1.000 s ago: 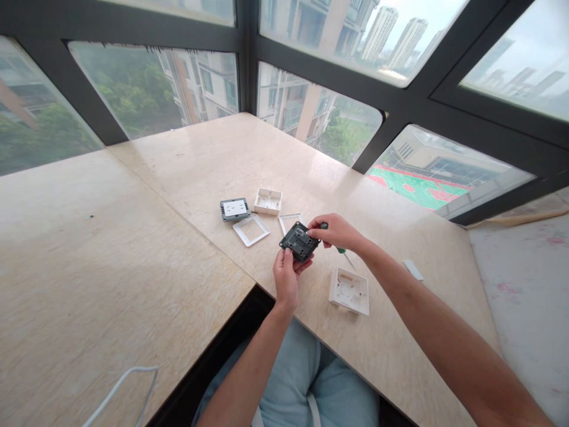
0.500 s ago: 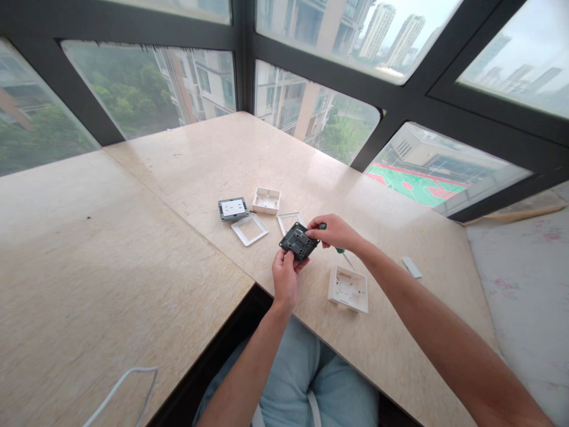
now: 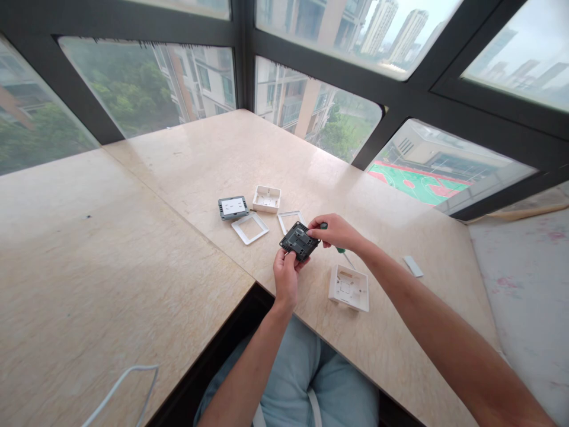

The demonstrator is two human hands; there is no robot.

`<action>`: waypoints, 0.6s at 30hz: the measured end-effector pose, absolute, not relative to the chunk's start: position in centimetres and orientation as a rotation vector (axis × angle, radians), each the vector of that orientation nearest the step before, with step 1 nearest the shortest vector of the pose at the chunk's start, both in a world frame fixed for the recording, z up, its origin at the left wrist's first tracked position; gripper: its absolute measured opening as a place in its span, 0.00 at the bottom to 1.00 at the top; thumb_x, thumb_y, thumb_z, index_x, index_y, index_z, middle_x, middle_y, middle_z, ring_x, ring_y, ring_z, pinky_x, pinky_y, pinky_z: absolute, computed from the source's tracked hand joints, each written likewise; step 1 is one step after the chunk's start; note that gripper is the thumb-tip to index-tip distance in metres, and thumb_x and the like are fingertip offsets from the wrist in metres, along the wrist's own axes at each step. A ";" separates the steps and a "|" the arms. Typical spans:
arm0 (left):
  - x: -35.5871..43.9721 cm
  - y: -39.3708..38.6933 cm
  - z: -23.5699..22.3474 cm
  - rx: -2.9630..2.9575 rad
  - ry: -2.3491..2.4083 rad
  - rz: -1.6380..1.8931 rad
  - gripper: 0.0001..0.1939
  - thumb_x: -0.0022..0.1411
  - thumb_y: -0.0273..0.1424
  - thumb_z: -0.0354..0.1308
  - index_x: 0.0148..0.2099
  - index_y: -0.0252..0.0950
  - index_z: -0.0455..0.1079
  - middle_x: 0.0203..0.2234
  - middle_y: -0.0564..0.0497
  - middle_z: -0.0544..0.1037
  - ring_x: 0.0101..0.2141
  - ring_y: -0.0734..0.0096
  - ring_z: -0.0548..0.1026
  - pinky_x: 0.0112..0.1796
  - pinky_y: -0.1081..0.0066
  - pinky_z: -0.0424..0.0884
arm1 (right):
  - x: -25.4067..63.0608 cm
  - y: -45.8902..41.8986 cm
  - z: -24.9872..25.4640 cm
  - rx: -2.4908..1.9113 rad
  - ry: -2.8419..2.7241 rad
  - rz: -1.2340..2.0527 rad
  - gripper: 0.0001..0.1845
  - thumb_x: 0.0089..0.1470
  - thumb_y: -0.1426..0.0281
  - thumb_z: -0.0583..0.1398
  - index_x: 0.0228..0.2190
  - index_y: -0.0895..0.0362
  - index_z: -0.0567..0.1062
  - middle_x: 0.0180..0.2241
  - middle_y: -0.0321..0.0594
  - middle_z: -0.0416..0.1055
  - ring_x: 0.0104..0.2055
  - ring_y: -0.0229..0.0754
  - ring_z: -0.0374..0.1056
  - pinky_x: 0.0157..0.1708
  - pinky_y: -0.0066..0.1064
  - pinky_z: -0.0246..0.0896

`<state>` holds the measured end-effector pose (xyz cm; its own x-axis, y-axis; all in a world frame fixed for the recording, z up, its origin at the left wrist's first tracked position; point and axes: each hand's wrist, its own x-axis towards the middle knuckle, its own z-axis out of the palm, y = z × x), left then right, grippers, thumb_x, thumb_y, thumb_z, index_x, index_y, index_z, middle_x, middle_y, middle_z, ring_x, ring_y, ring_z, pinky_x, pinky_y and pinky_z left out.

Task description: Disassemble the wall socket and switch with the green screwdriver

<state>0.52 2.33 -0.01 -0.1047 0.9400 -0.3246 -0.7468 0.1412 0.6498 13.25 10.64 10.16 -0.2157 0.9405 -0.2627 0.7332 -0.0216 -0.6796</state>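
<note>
My left hand [image 3: 286,277] grips the near corner of a dark grey switch module [image 3: 299,241], held back side up above the table. My right hand [image 3: 336,231] pinches the module's far right edge and also holds a green-handled screwdriver [image 3: 341,250], whose metal tip sticks out below the wrist. Both hands are closed. A white back box [image 3: 349,287] lies open side up just right of my hands. A thin white frame [image 3: 290,220] lies partly hidden behind the module.
Farther back on the beige table [image 3: 186,178] lie a grey socket with a white face [image 3: 233,207], a white cover frame [image 3: 249,228] and a second white back box [image 3: 267,198]. A small white strip [image 3: 413,266] lies at right. A white cable [image 3: 116,388] loops at the near left.
</note>
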 end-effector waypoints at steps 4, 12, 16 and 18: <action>0.5 2.3 0.0 0.311 0.852 1.445 0.15 0.57 0.33 0.61 0.46 0.32 0.71 0.41 0.46 0.79 0.41 0.64 0.80 0.46 0.60 0.78 | 13.3 10.6 10.2 -1.775 -1.983 1.071 0.02 0.53 0.74 0.64 0.29 0.59 0.79 0.18 0.33 0.71 0.16 0.33 0.67 0.16 0.21 0.59; 0.5 2.3 0.0 0.297 0.846 1.451 0.15 0.58 0.34 0.61 0.45 0.33 0.70 0.40 0.46 0.79 0.40 0.64 0.81 0.45 0.61 0.78 | 13.1 10.5 10.2 -1.775 -1.984 1.076 0.03 0.53 0.74 0.63 0.29 0.60 0.78 0.19 0.33 0.71 0.16 0.33 0.67 0.16 0.22 0.60; 0.6 2.3 -0.1 0.308 0.854 1.457 0.15 0.58 0.34 0.61 0.46 0.33 0.71 0.41 0.46 0.79 0.40 0.64 0.80 0.45 0.60 0.79 | 13.1 10.4 10.2 -1.778 -1.985 1.075 0.03 0.53 0.75 0.63 0.29 0.59 0.78 0.19 0.33 0.71 0.16 0.33 0.67 0.16 0.22 0.60; 0.6 2.4 -0.1 0.308 0.869 1.465 0.14 0.58 0.33 0.61 0.46 0.33 0.71 0.41 0.46 0.79 0.40 0.65 0.80 0.45 0.60 0.79 | 13.1 10.4 10.3 -1.778 -1.984 1.076 0.03 0.53 0.75 0.63 0.29 0.59 0.78 0.19 0.33 0.71 0.16 0.33 0.67 0.16 0.22 0.60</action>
<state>0.63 2.37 -0.08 -0.1231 0.9391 -0.3210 -0.7319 0.1325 0.6684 13.07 10.38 10.29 -0.2121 0.9386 -0.2722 0.7403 -0.0276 -0.6718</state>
